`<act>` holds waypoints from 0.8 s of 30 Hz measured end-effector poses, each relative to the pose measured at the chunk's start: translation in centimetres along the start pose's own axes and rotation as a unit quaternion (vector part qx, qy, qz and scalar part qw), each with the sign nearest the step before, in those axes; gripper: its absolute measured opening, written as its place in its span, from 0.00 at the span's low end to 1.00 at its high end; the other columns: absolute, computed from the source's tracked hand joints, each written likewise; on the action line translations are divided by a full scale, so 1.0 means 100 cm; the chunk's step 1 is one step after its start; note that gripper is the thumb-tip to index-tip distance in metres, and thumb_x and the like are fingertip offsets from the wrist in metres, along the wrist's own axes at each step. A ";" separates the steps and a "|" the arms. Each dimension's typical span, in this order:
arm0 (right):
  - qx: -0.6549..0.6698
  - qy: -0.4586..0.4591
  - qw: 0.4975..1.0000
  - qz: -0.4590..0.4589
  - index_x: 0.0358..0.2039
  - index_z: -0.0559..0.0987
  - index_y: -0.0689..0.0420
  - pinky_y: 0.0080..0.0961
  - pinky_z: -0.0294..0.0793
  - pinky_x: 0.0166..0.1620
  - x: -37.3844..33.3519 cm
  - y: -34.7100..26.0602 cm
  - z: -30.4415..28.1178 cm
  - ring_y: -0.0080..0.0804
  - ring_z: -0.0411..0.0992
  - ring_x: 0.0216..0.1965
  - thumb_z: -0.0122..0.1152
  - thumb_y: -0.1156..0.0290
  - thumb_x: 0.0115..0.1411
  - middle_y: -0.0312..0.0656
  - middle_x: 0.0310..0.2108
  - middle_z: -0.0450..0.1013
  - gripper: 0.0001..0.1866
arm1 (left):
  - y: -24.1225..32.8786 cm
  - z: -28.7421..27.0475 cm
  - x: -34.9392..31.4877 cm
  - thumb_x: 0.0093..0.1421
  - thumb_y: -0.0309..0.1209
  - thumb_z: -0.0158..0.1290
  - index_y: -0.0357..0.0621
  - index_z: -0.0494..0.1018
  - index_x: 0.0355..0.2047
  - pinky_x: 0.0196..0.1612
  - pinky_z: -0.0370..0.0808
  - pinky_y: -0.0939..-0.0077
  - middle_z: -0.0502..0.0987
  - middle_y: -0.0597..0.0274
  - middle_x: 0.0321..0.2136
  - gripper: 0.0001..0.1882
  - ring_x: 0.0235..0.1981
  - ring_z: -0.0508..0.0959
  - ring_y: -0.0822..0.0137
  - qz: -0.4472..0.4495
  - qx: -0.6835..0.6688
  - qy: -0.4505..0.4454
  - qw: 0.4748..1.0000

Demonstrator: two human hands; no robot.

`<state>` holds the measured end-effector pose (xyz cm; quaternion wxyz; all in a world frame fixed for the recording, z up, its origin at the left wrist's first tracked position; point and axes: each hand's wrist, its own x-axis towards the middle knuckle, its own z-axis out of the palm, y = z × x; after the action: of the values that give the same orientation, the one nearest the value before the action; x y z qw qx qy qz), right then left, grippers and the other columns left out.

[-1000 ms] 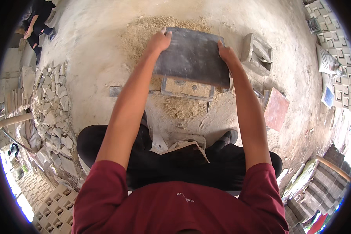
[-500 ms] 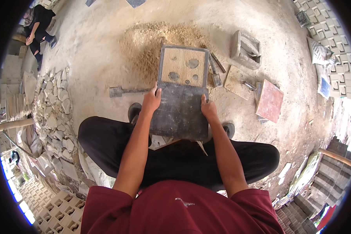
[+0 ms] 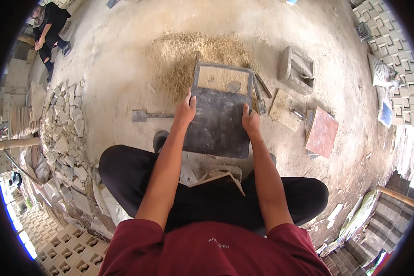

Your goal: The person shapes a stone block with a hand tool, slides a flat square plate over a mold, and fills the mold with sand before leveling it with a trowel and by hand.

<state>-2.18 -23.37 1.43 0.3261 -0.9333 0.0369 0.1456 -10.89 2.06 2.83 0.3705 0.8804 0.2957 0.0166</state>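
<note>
Between my hands is a dark flat plate (image 3: 218,122), held by its two side edges. My left hand (image 3: 185,109) is closed on the left edge near the far corner, and my right hand (image 3: 250,120) grips the right edge. The plate lies over the near part of a rectangular dark-framed mould (image 3: 223,67). Sandy tan powder (image 3: 221,79) fills the mould's uncovered far strip, with two grey round patches showing in it. The mould's handle sticks out leftward as a dark bar with a broad end (image 3: 139,116).
Loose tan powder (image 3: 179,50) is heaped beyond the mould. To the right lie a stone-like trough (image 3: 285,64), a tan board (image 3: 280,112) and a reddish tile (image 3: 323,132). Broken pieces (image 3: 62,138) are piled at left. A person (image 3: 50,32) sits at the far left.
Both hands have pushed the dark plate away from me, over more of the mould. Less powder shows now, and the lower grey patches are covered. The view has shifted slightly.
</note>
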 end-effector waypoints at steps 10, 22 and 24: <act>-0.063 -0.015 0.997 -0.053 0.41 0.80 0.72 0.46 0.66 0.59 0.156 -0.111 -0.042 0.63 0.70 0.53 0.41 0.38 0.64 0.69 0.44 0.73 0.42 | 0.061 -0.022 0.170 0.67 0.48 0.42 0.39 0.63 0.63 0.53 0.73 0.52 0.76 0.37 0.48 0.31 0.49 0.77 0.41 0.044 0.032 0.020 0.998; 0.128 0.037 0.991 0.021 0.54 0.69 0.80 0.40 0.69 0.56 0.109 -0.120 -0.169 0.58 0.70 0.55 0.53 0.28 0.55 0.70 0.52 0.70 0.56 | 0.184 -0.059 0.129 0.64 0.51 0.49 0.33 0.74 0.49 0.50 0.74 0.59 0.79 0.39 0.44 0.30 0.47 0.79 0.47 0.076 -0.156 0.026 0.984; 0.094 0.121 0.988 0.013 0.53 0.70 0.80 0.40 0.69 0.56 0.105 -0.106 -0.196 0.58 0.70 0.55 0.52 0.28 0.55 0.70 0.51 0.70 0.56 | 0.201 -0.045 0.109 0.64 0.52 0.48 0.35 0.74 0.49 0.51 0.72 0.59 0.78 0.39 0.45 0.30 0.49 0.78 0.47 0.106 -0.228 -0.034 0.967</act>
<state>14.49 -26.94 19.25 0.4038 -0.9086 0.1015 0.0319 7.15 -0.27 17.33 0.5672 0.7991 0.1765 0.0922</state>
